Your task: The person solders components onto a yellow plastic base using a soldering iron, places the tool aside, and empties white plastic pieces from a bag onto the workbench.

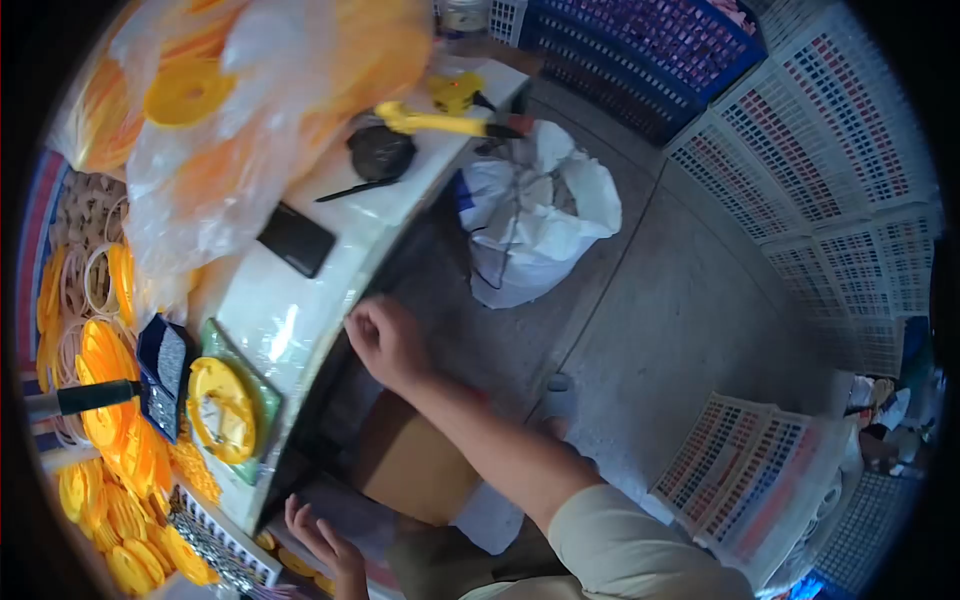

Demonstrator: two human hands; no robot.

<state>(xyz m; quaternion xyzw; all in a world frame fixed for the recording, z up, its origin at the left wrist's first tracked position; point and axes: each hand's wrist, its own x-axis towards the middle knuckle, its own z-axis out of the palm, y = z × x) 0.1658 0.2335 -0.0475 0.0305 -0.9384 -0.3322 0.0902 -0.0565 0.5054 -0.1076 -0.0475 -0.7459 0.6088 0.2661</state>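
My right hand (384,342) is curled closed beside the table edge, and whatever may be inside the fingers is hidden. My left hand (322,535) is lower down near the front of the table, fingers apart and nothing in it. Closest to the hands on the white table (330,200) is a round yellow plastic part (222,410), lying on a green mat (262,395). Beside it sits a blue tray (163,375) of small metal pieces. A dark-tipped driver-like tool (95,396) points towards that tray.
Yellow discs (110,400) pile up at the left. A black phone (297,240), a yellow-handled tool (440,122) and a clear bag (250,110) of orange parts lie on the table. On the floor are a white sack (545,245), stacked white crates (810,130) and a blue crate (630,60).
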